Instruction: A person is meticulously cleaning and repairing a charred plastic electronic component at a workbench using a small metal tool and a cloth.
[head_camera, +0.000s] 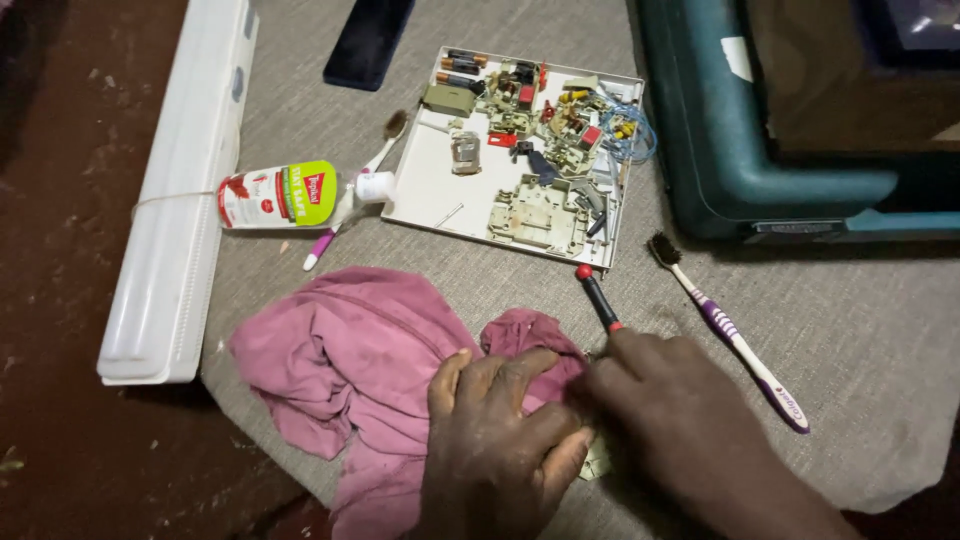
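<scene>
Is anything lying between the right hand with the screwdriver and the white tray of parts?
Nothing visible does. The right hand holds the red-and-black screwdriver, whose tip already reaches the near edge of the white tray; only bare grey cloth lies between.

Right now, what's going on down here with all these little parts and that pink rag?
A person is working on a grey cloth-covered surface. The left hand presses a crumpled pink cloth down, while the right hand grips a black tool with a red tip, a small metal part partly hidden beneath. A white tray of dismantled electrical parts sits beyond, a purple toothbrush with dirty bristles to the right.
</scene>
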